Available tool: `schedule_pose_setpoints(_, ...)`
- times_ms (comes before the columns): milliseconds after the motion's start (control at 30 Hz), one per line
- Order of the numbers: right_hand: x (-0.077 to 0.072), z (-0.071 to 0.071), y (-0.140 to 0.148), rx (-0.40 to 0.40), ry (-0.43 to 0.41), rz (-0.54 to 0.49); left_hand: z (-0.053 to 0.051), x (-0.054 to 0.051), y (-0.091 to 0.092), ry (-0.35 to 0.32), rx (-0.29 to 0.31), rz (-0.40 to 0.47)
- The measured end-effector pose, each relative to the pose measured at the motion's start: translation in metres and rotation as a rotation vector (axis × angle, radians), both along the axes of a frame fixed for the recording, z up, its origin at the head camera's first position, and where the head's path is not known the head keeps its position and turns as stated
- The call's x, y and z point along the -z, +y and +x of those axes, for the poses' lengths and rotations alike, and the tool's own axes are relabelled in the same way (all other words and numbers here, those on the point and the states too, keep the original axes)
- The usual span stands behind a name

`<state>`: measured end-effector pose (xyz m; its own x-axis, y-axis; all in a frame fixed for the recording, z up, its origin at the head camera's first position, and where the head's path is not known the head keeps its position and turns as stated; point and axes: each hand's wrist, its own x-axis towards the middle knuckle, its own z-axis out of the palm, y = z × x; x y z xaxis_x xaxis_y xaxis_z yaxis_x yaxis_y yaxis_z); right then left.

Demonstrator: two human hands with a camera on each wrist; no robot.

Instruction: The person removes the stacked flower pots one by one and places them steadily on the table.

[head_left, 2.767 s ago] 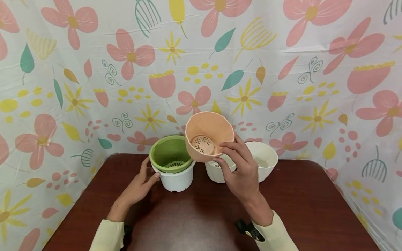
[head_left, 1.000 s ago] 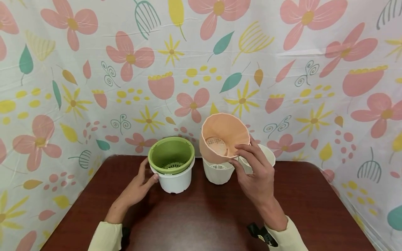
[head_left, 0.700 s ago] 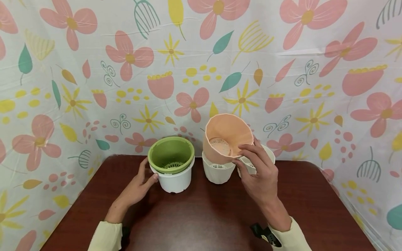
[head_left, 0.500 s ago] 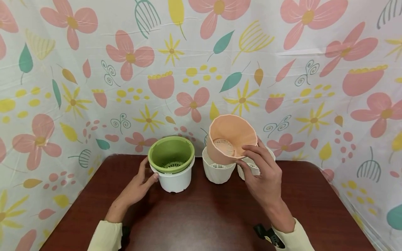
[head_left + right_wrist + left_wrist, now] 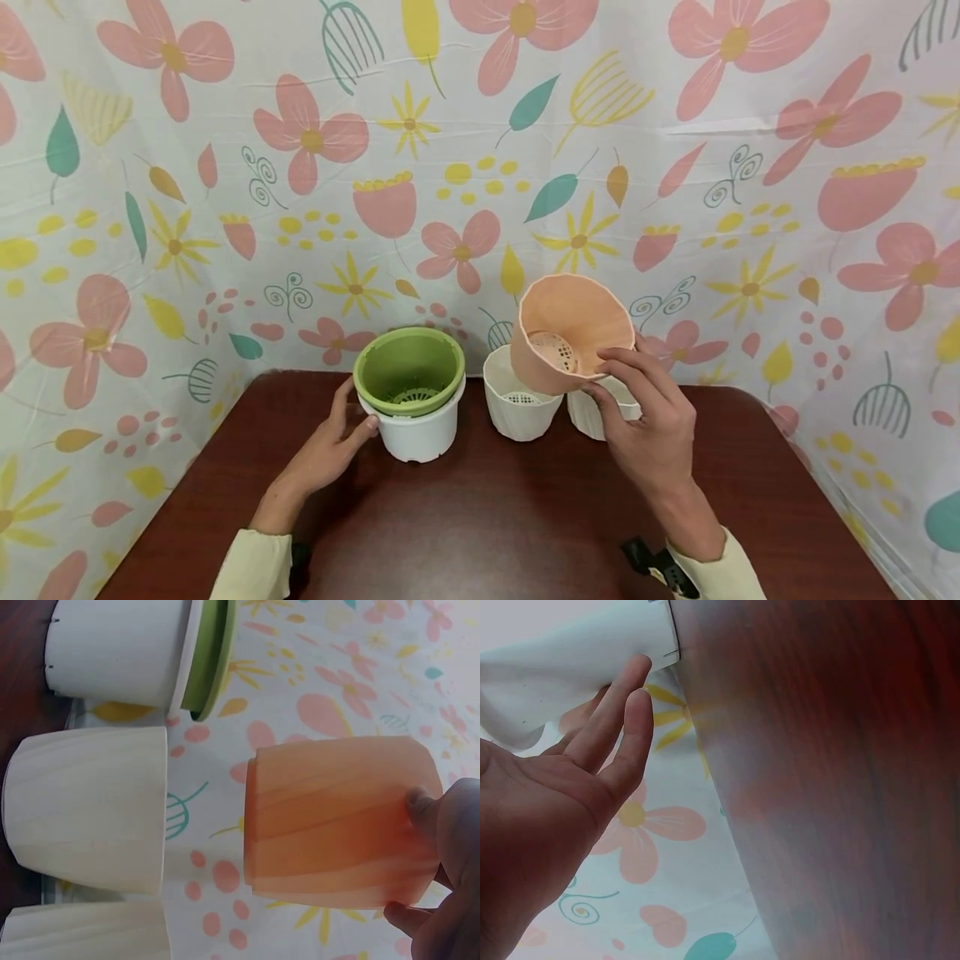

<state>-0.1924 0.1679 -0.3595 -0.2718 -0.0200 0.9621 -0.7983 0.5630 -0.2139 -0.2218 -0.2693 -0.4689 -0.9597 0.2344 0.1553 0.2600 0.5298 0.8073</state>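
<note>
My right hand (image 5: 651,414) pinches the rim of a peach-orange flower pot (image 5: 581,312), thumb outside and fingers inside. The pot is tilted, its mouth towards me and its perforated base showing. In the right wrist view, the peach pot (image 5: 341,825) hangs apart from the white pots. My left hand (image 5: 322,450) rests against the side of a white pot (image 5: 420,435), with a green pot (image 5: 410,358) nested in it. The left wrist view shows that hand's fairly straight fingers beside the white pot (image 5: 592,667).
A cream ribbed pot (image 5: 522,417) with a holed insert stands right of the nested pair. Another cream pot (image 5: 588,417) stands beside it, partly hidden by my right hand. All are on a dark brown table (image 5: 450,533) before a flowered sheet (image 5: 465,150).
My right hand has carried the peach pot steadily to the right, so more of the middle cream pot shows. The left hand and the nested pots have stayed in place.
</note>
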Motion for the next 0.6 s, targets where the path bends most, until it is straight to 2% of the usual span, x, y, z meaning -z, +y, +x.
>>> schedule_pose_setpoints(400,-0.004,0.005,0.01,-0.013,0.037,-0.029,0.0,0.001,0.0,0.007,0.002,0.005)
schedule_pose_setpoints(600,-0.005,0.007,0.018,0.025,0.036,-0.028,-0.001,0.001,0.0,0.011,0.007,0.013)
